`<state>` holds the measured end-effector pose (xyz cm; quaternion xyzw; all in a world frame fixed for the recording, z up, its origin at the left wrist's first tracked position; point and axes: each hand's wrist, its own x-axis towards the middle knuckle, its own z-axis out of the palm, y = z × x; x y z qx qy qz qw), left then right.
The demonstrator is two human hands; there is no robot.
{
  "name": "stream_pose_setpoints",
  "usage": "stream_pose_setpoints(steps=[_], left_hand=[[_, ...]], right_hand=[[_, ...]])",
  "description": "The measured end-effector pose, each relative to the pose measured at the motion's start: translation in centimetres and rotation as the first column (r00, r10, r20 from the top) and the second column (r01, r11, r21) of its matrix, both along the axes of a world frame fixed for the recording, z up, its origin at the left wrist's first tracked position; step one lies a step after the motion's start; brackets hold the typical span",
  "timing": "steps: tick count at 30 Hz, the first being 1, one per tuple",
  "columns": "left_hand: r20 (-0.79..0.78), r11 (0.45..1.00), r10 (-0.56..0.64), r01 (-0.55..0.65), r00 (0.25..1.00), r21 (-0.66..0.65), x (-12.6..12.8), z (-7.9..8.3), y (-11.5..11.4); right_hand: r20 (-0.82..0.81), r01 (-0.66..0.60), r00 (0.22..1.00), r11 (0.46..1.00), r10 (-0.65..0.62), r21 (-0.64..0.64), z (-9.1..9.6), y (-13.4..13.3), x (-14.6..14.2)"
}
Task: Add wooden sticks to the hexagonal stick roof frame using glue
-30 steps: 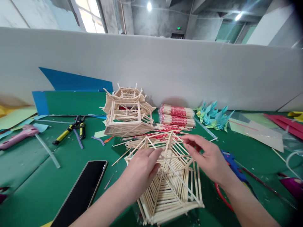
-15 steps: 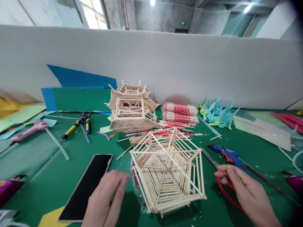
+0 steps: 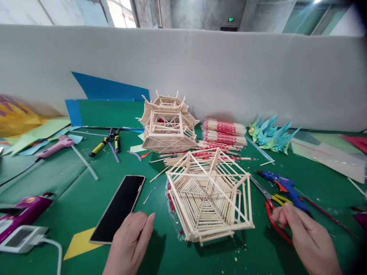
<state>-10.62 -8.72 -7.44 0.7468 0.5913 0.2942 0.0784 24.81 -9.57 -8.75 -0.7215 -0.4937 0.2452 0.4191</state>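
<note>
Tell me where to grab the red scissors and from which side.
Take the red scissors by the handle loops, coming from the near right, beside the right hand. They lie flat, with the loops nearest it and the blades pointing away toward the stick frame.

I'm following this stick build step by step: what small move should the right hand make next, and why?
Probably close the right hand on the scissors and lift them off the table. Its fingertips sit at the red handle loops, though a firm grip isn't clear, and the glue gun lies just behind. The left hand rests open beside the phone.
</note>
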Motion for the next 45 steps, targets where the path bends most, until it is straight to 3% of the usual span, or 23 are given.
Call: stream_pose_setpoints(steps=[7,13,18,24,29,35,45], left_hand=[[-0.117,0.996,0.067,-0.072,0.991,-0.042,-1.0,-0.7,1.4],[-0.249,0.994,0.073,-0.092,0.966,-0.065,-1.8,0.8,2.7],[-0.146,0.991,0.124,-0.13,0.982,-0.037,-1.2,1.7,3.3],[-0.056,0.992,0.127,-0.127,0.99,0.013,0.6,3.1,3.8],[-0.005,0.991,-0.047,0.047,0.999,0.129,2.7,4.5,3.6],[0.046,0.949,-0.279,0.269,0.959,0.164,4.6,4.3,3.1],[0.035,0.9,-0.411,0.399,0.911,0.177,6.3,4.6,3.0]], right_hand=[[0.013,0.024,1.0,1.0,-0.023,-0.019,-0.6,-0.4,0.3],[0.038,0.044,0.998,0.998,-0.042,-0.04,-0.9,-0.4,0.2],[-0.03,-0.015,0.999,0.999,0.014,-0.029,-1.5,-0.1,-0.1],[0.037,-0.102,0.994,0.995,0.102,-0.003,-1.7,0.3,-0.4],[0.062,-0.131,0.989,0.991,0.132,-0.01,-1.7,0.6,-0.8],[0.147,-0.123,0.981,0.992,0.124,-0.012,-1.7,0.9,-0.5],[0.349,-0.027,0.937,0.999,0.032,-0.02,-1.1,1.6,0.9]])
